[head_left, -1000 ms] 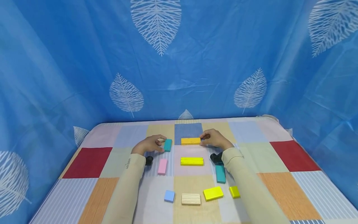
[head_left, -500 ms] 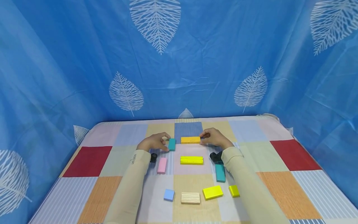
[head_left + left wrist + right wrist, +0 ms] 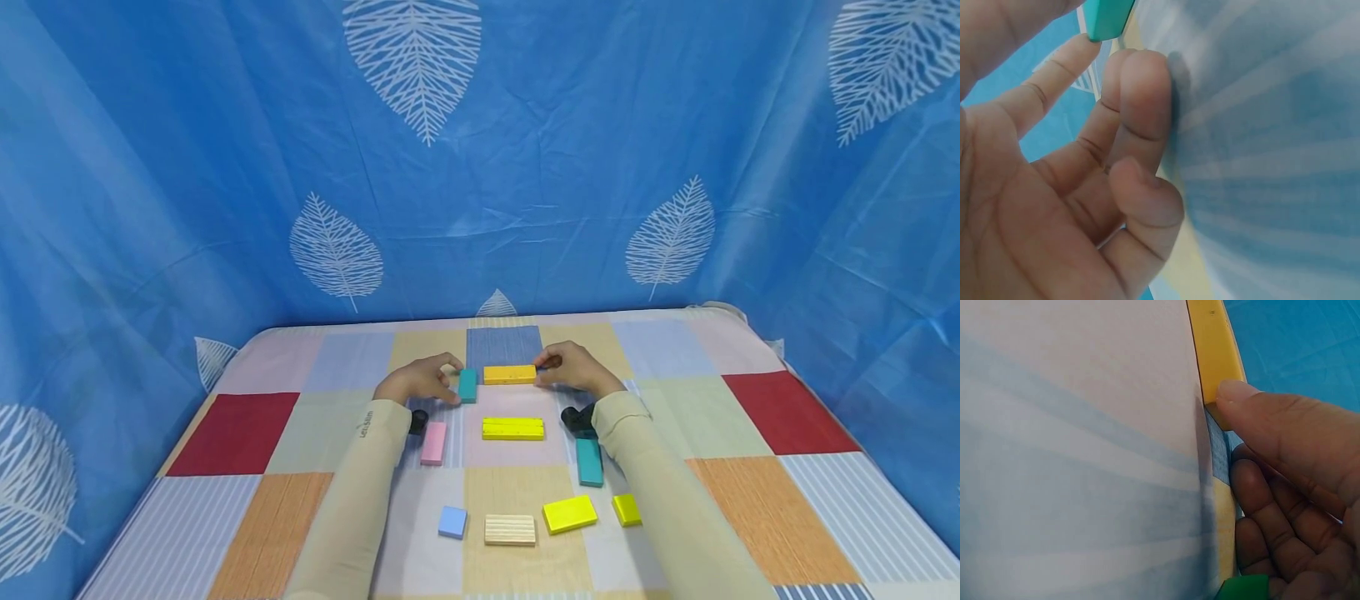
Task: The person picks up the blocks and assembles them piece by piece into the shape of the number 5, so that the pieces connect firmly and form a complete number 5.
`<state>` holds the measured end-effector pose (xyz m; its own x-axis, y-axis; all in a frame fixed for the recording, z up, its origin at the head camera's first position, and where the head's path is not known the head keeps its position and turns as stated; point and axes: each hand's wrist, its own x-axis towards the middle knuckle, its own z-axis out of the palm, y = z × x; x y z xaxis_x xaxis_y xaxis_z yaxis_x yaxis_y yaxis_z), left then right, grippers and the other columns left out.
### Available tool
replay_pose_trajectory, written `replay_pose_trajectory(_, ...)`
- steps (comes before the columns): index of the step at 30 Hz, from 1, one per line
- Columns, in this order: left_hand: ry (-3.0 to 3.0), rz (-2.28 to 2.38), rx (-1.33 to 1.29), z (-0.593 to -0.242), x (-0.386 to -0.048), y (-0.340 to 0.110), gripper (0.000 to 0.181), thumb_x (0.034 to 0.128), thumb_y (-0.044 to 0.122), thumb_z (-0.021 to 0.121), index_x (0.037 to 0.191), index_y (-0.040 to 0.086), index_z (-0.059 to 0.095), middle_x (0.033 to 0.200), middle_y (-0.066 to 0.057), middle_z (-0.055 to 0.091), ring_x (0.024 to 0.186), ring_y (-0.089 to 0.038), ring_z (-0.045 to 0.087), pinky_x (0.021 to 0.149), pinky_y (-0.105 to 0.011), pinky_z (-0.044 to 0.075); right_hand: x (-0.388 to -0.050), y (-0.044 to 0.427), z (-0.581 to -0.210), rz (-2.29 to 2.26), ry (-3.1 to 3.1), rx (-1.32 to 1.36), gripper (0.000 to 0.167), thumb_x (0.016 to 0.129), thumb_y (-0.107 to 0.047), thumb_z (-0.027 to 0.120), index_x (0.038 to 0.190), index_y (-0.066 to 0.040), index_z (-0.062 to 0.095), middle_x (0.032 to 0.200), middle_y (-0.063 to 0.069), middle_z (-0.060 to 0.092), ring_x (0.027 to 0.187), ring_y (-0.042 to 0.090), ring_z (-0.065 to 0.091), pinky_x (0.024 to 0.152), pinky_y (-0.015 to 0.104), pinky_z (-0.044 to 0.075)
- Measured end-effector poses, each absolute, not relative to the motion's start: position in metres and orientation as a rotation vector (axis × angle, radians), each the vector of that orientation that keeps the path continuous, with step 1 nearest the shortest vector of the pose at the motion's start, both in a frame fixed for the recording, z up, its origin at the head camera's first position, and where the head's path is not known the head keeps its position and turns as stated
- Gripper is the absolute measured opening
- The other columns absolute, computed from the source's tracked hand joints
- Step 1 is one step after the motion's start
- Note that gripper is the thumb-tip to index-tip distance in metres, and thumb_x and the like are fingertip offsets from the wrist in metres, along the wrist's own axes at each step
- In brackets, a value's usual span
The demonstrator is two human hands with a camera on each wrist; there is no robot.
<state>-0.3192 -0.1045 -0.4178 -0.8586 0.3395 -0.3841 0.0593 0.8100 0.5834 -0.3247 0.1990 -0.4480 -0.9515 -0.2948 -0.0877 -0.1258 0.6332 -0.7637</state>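
Left hand [image 3: 418, 380] pinches a teal block [image 3: 468, 387] beside an orange block [image 3: 510, 375] the right hand [image 3: 577, 369] grips, near the table's far edge [image 3: 352, 332]; seemingly an alignment step; closing their gap calls for gentle nudging.

Orange block [image 3: 509, 375]: smooth, paint-like finish. Teal block [image 3: 1109, 17]: smooth, evenly coated faces. Tan block [image 3: 510, 531]: wood-like, lined surface. Tablecloth [image 3: 322, 433]: matt cloth. Curtain [image 3: 525, 167]: smooth, slightly glossy, creased sheeting. Sleeves [image 3: 345, 508]: matt cloth.

Blue sheeting [image 3: 525, 167] — white-leafed — hangs behind a patchwork cloth [image 3: 510, 483]
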Motion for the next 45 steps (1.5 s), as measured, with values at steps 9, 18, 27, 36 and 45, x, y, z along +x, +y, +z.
replay_pose_trajectory(9,2.503,0.796,0.266,-0.418,-0.321,-0.099,0.059,0.0970,0.018,0.083,0.150,0.017,0.056,0.112,-0.010,0.060,0.105,-0.027,0.054,0.098,-0.043,0.046,-0.326,0.199,-0.449,-1.197,2.661,-0.344,0.029,0.095,-0.006,0.083,0.120,0.005,0.074,0.125,0.021,0.073,0.114,0.036,0.067,0.108,0.051,0.053)
replay_pose_trajectory(18,2.505,0.793,0.259,-0.415,-0.318,-0.095,0.059,0.0971,0.019,0.084,0.149,0.017,0.056,0.111,-0.009,0.060,0.100,-0.024,0.054,0.092,-0.040,0.045,-0.327,0.199,-0.450,-1.200,2.659,-0.332,0.029,0.095,-0.005,0.083,0.121,0.005,0.074,0.125,0.021,0.073,0.114,0.036,0.067,0.107,0.051,0.053)
replay_pose_trajectory(27,2.505,0.758,0.233,-0.416,-0.321,-0.092,0.059,0.0977,0.021,0.083,0.149,0.019,0.055,0.109,-0.011,0.059,0.098,-0.025,0.054,0.089,-0.038,0.044,-0.327,0.199,-0.449,-1.204,2.655,-0.342,0.028,0.095,-0.005,0.083,0.120,0.005,0.075,0.125,0.021,0.073,0.114,0.036,0.067,0.107,0.051,0.053)
replay_pose_trajectory(36,2.496,0.747,0.222,-0.418,-0.324,-0.091,0.061,0.0979,0.023,0.083,0.151,0.021,0.054,0.111,-0.011,0.060,0.099,-0.026,0.054,0.091,-0.041,0.045,-0.325,0.198,-0.449,-1.197,2.661,-0.350,0.029,0.096,-0.005,0.082,0.121,0.006,0.074,0.126,0.022,0.072,0.114,0.037,0.066,0.107,0.051,0.053)
replay_pose_trajectory(45,2.490,0.743,0.193,-0.419,-0.325,-0.089,0.062,0.0976,0.023,0.083,0.153,0.022,0.053,0.114,-0.012,0.061,0.105,-0.029,0.055,0.097,-0.044,0.046,-0.324,0.199,-0.449,-1.194,2.664,-0.365,0.029,0.096,-0.004,0.081,0.122,0.008,0.073,0.126,0.024,0.072,0.115,0.038,0.066,0.106,0.052,0.053)
